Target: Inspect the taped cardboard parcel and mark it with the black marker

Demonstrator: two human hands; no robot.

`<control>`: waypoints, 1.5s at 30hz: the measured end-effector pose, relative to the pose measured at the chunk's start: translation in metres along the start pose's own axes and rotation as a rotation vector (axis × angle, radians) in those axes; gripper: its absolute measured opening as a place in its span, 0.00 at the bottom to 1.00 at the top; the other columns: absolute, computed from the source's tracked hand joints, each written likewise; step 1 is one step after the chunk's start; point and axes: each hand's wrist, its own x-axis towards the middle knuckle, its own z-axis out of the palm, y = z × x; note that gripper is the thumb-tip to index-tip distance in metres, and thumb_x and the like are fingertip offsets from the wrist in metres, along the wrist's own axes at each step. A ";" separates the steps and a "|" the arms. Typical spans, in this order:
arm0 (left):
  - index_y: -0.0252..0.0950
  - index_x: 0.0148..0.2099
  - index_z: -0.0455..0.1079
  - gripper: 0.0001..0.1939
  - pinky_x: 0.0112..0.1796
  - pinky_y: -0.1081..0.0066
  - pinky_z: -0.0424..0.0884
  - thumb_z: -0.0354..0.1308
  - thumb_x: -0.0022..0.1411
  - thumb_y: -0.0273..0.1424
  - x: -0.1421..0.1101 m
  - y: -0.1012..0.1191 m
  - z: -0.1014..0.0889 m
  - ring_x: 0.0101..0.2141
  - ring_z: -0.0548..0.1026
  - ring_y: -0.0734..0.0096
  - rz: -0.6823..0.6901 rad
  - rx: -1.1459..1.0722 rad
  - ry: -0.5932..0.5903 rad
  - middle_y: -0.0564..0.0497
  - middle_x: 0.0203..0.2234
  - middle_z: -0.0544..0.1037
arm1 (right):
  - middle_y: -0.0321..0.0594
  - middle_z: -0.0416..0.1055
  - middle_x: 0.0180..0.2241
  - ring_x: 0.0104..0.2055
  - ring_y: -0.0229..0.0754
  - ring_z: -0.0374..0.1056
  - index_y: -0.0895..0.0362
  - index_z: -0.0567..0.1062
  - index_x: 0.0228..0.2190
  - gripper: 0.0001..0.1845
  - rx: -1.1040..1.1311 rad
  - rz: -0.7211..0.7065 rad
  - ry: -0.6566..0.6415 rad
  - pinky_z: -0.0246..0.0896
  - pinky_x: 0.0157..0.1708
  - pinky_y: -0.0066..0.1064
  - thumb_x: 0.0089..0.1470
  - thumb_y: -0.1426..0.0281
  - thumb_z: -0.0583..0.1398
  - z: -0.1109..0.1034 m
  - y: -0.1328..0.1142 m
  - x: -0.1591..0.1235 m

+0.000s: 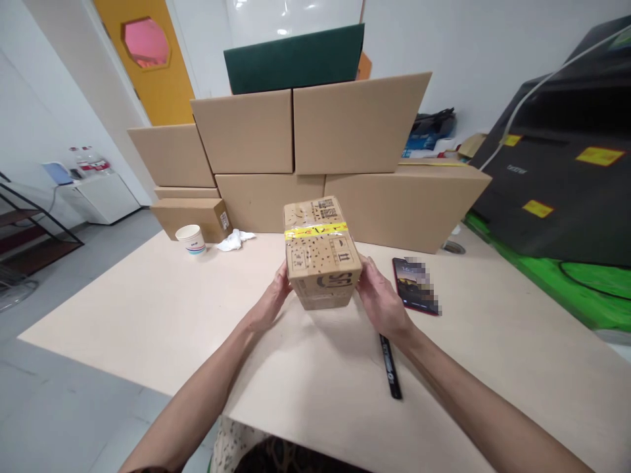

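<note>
Between my two hands is a small brown cardboard box (323, 259) with dark specks, printed symbols and a strip of yellow tape across its top. My left hand (273, 295) grips its left side, the fingers partly hidden behind it. Against the right side presses my right hand (383, 299), its fingertips also out of sight. The box looks tilted toward me; I cannot tell whether its bottom touches the table (192, 315). Just below my right hand lies a black marker (390, 371), its upper end covered by the hand.
A phone (414, 286) lies right of my right hand. At the left stand a paper cup (190, 240) and a crumpled tissue (235, 240). Stacked large cartons (359, 125), topped by a dark green box (296, 60), wall off the back. A black case (562, 157) stands at right.
</note>
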 end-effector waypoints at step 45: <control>0.45 0.73 0.66 0.33 0.73 0.49 0.51 0.60 0.71 0.49 -0.003 0.004 0.004 0.75 0.54 0.45 0.060 0.174 0.112 0.47 0.75 0.61 | 0.44 0.75 0.64 0.68 0.58 0.67 0.45 0.77 0.56 0.31 -0.092 0.105 0.167 0.62 0.66 0.60 0.57 0.43 0.66 -0.007 0.004 0.002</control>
